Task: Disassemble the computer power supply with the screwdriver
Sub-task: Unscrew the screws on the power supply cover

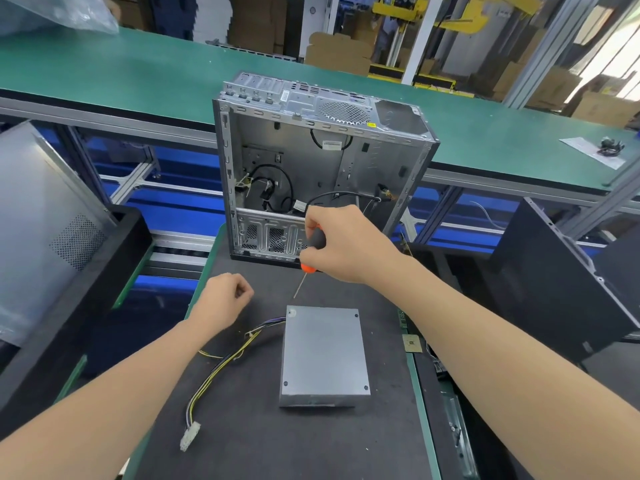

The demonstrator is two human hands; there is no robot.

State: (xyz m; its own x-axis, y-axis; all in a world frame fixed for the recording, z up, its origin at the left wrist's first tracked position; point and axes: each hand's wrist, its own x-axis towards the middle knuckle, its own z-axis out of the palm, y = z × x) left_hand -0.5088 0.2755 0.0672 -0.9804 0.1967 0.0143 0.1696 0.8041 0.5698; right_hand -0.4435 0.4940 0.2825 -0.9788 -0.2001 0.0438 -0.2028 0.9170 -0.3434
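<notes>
Chassis [311,161] stands open at the far end of your table [242,438]. Nearer you the power supply [325,355] lies flat, lid up, its cable bundle [221,368] trailing left. You look to be at the lid-screw stage. Your right hand [343,247] grips the screwdriver [313,251] beyond the box, shaft angled toward its far-left corner, not touching. Your left hand [225,299] hovers left of that corner, fingers loosely curled; whether it holds anything I cannot tell. Next, seat the tip squarely in a corner screw [356,315] and steady the box.

screwdriver [313,251] handle partly hidden in right hand [346,247] | side panel [45,220] cut by left edge | case label [331,144] unreadable
</notes>
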